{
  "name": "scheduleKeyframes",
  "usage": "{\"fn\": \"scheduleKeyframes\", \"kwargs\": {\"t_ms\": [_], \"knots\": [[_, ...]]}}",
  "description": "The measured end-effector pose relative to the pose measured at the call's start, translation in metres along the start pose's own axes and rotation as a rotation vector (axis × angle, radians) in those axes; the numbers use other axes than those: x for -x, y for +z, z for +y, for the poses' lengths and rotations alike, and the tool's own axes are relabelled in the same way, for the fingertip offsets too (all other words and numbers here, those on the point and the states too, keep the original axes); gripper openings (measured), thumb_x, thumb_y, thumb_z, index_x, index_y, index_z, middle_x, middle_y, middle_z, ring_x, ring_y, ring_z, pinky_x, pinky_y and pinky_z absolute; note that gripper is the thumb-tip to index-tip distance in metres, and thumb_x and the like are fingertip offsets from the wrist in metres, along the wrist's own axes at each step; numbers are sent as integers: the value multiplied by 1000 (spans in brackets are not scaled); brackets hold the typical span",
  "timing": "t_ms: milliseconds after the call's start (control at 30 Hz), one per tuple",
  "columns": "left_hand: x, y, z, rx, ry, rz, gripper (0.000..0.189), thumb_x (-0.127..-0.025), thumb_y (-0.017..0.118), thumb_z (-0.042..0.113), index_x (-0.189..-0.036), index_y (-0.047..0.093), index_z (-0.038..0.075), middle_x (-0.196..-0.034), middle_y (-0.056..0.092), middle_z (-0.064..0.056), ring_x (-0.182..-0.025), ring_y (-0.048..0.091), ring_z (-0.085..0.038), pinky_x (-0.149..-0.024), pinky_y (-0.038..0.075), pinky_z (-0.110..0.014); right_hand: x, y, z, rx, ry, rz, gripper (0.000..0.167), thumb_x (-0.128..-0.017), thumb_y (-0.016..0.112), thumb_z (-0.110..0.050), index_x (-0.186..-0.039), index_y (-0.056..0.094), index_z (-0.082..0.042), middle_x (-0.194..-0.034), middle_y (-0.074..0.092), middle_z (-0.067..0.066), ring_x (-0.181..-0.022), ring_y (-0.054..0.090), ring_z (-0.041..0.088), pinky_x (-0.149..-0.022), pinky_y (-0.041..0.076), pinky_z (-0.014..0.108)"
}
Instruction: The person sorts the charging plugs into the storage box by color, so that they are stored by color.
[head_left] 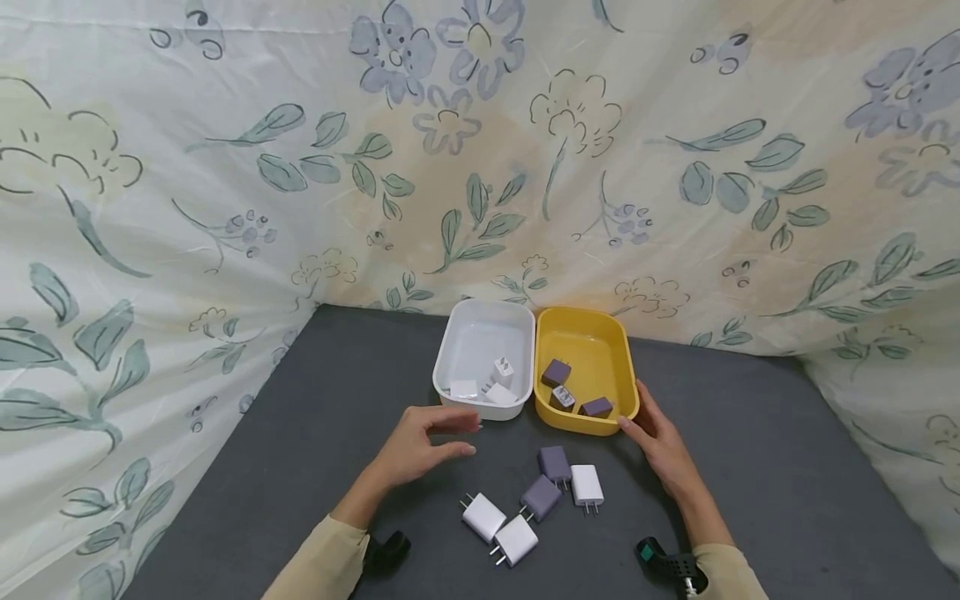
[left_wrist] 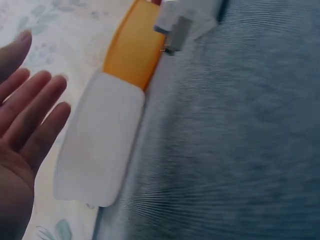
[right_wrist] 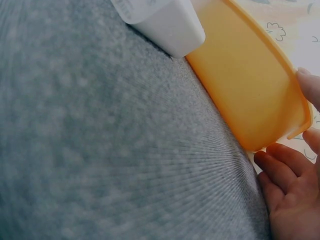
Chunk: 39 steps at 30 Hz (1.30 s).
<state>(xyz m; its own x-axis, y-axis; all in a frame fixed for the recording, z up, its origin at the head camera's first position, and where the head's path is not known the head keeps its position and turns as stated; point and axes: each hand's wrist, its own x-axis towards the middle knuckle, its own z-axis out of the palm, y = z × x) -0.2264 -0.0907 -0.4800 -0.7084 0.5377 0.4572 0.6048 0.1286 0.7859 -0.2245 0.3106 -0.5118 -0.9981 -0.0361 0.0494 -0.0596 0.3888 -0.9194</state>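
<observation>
My left hand (head_left: 422, 444) hovers just in front of the white tray (head_left: 483, 321), thumb apart from the fingers, holding nothing. In the left wrist view its extended fingers (left_wrist: 37, 107) show beside that tray. With thumb and fingers, my right hand (head_left: 667, 446) grips the near right corner of the yellow tray (head_left: 588, 329); the thumb lies at the rim. Inside the white tray are white plug chargers (head_left: 501, 395). Purple plug chargers (head_left: 556, 372) lie in the yellow one. On the table between my hands are two purple chargers (head_left: 542, 497) and three white chargers (head_left: 516, 540).
The trays stand side by side at the back of the dark grey table (head_left: 315, 417). A floral cloth (head_left: 480, 192) hangs behind and along the sides. Black straps with devices (head_left: 667, 565) sit on both wrists.
</observation>
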Motion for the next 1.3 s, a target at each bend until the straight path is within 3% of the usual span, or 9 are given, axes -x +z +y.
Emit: {"fn": "scheduleKeyframes", "kwargs": {"t_ms": [133, 300, 400, 667, 800, 1133, 1300], "knots": [[4, 6, -4, 25, -20, -115, 49, -82, 78, 22, -127, 63, 9, -116, 72, -8, -106, 70, -18, -91, 58, -31, 0, 0, 1, -2, -3, 4, 80, -99, 56, -34, -158, 4, -23, -163, 18, 11, -146, 28, 38, -89, 32, -4], [6, 12, -7, 132, -57, -294, 57, -80, 79, 21, -128, 60, -2, -123, 69, -13, -112, 68, -21, -95, 56, -32, -1, 0, 1, 3, -16, 6, 79, -99, 56, -33, -158, 5, -21, -163, 20, 12, -145, 29, 38, -89, 32, -4], [7, 15, -7, 180, -92, -383, 58, -79, 80, 19, -129, 60, -3, -124, 68, -14, -115, 66, -19, -97, 55, -31, -1, 0, 2, 11, -18, 8, 79, -99, 57, -32, -158, 6, -20, -162, 21, 12, -145, 30, 39, -89, 32, -4], [7, 22, -6, 185, -137, -583, 65, -75, 82, 14, -133, 57, -2, -124, 67, -16, -116, 65, -14, -99, 52, -23, -1, 0, 2, 28, -8, 11, 79, -99, 56, -34, -158, 6, -23, -163, 21, 11, -145, 31, 37, -93, 34, -1], [7, 24, -7, 168, -150, -599, 63, -74, 83, 12, -131, 60, 1, -124, 68, -13, -116, 64, -10, -99, 51, -20, -1, -1, 2, 35, -2, 12, 79, -99, 56, -35, -158, 6, -21, -162, 21, 11, -144, 31, 37, -96, 35, 1], [8, 30, -8, 34, -60, -504, 49, -76, 83, 17, -121, 68, 5, -115, 73, -6, -107, 68, -8, -92, 55, -19, -1, -1, 1, 19, -4, 9, 79, -99, 56, -34, -158, 6, -22, -162, 21, 12, -144, 31, 37, -93, 34, -1], [7, 32, -6, -113, -35, -469, 46, -77, 81, 25, -119, 70, 11, -115, 73, 1, -105, 65, -1, -89, 54, -15, -1, -1, 1, 33, 4, 10, 79, -99, 56, -35, -158, 6, -22, -162, 22, 11, -144, 31, 37, -98, 36, 3]]}}
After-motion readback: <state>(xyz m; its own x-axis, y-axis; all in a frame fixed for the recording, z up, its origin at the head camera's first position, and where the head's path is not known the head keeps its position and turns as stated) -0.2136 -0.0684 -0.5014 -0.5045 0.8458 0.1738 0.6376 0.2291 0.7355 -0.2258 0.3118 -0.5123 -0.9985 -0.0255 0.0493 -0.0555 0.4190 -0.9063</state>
